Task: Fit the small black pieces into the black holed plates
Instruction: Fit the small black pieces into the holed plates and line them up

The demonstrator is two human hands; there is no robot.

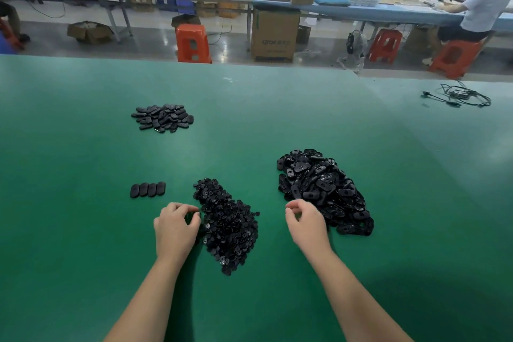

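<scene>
While both forearms run out of the bottom edge, the left hand curls its fingertips at the left rim of the pile of small black pieces, and whether it pinches one there cannot be told, since the fingertips hide the spot. The right hand hovers just left of the heap of holed plates with thumb and forefinger brought together; anything between them is too small to make out. The small pieces form a long mound whose axis runs from upper left to lower right, between the two hands. The plate heap lies to its right, tumbled, its oval plates pointing every way. Left of the small pieces, four oval plates lie side by side in a row, touching, each with its long axis running away from the person. Farther back on the green desk sits a smaller pile of ovals, well apart from the rest. A tangle of black cable lies at the far right of the desk. Beyond the desk stands a cardboard box with blurred print that cannot be read for certain, an orange stool beside it, and a seated person cut off by the right edge.
</scene>
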